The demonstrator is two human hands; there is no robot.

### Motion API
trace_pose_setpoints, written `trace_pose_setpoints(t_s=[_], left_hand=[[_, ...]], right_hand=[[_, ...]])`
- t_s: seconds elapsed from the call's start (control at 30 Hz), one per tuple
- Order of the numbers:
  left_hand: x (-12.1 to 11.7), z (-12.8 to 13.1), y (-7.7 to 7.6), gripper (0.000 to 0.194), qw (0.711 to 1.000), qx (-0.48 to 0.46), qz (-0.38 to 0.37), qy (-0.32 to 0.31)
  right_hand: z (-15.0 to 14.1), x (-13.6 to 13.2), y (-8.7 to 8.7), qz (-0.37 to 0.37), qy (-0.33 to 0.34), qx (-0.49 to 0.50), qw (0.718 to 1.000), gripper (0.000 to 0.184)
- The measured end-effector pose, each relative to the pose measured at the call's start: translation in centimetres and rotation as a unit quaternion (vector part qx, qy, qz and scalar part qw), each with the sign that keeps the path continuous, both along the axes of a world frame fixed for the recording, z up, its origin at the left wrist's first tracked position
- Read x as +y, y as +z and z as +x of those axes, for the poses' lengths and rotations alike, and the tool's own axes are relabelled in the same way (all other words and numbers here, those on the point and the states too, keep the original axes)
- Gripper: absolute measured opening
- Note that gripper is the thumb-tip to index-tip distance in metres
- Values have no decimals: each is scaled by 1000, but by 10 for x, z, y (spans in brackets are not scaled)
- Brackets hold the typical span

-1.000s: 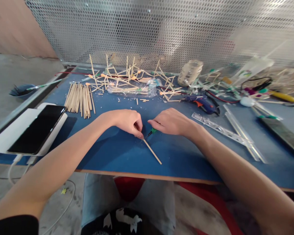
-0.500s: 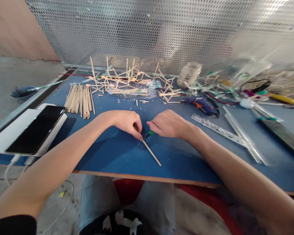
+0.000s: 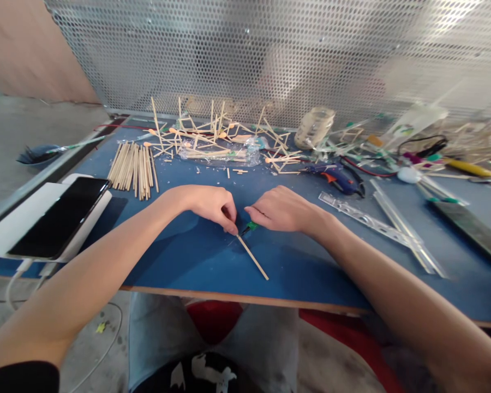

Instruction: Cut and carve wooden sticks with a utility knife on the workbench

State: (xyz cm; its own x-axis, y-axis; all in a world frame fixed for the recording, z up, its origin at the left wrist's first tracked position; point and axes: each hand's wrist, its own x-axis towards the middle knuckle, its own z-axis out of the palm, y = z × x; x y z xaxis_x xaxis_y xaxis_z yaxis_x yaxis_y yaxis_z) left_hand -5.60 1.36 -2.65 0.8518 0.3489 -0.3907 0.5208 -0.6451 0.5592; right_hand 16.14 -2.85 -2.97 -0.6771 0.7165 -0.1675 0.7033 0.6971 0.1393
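Note:
A thin wooden stick [image 3: 253, 257] lies on the blue table [image 3: 303, 262], angled toward the front edge. My left hand [image 3: 208, 204] is closed, its fingertips pinching the stick's far end down on the table. My right hand [image 3: 284, 209] is closed round a small tool with a green handle [image 3: 251, 225], whose dark tip meets the stick beside my left fingertips.
A bundle of wooden sticks [image 3: 133, 166] lies at back left, glued stick frames [image 3: 213, 136] behind it. A phone [image 3: 61, 215] rests on a white box at left. A blue glue gun [image 3: 337, 176], clear ruler [image 3: 364, 218], jar [image 3: 314, 126] and perforated metal screen [image 3: 245, 54] stand beyond.
Both hands have stayed on the stick with almost no movement; the view has shifted slightly.

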Motion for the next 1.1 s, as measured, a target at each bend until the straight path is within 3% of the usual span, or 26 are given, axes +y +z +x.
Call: trace_pose_setpoints(t_s=[0.27, 0.47, 0.7, 1.1], left_hand=[[2, 0, 0, 32, 1000, -1, -5, -4], [2, -1, 0, 35, 1000, 7, -11, 3], [1, -1, 0, 37, 1000, 8, -9, 6], [1, -1, 0, 35, 1000, -5, -4, -2]], right_hand=[[5, 5, 0, 12, -12, -17, 1000, 64], [7, 6, -3, -3, 17, 33, 999, 59], [8, 6, -4, -6, 31, 24, 999, 60], [12, 9, -1, -17, -2, 28, 999, 62]])
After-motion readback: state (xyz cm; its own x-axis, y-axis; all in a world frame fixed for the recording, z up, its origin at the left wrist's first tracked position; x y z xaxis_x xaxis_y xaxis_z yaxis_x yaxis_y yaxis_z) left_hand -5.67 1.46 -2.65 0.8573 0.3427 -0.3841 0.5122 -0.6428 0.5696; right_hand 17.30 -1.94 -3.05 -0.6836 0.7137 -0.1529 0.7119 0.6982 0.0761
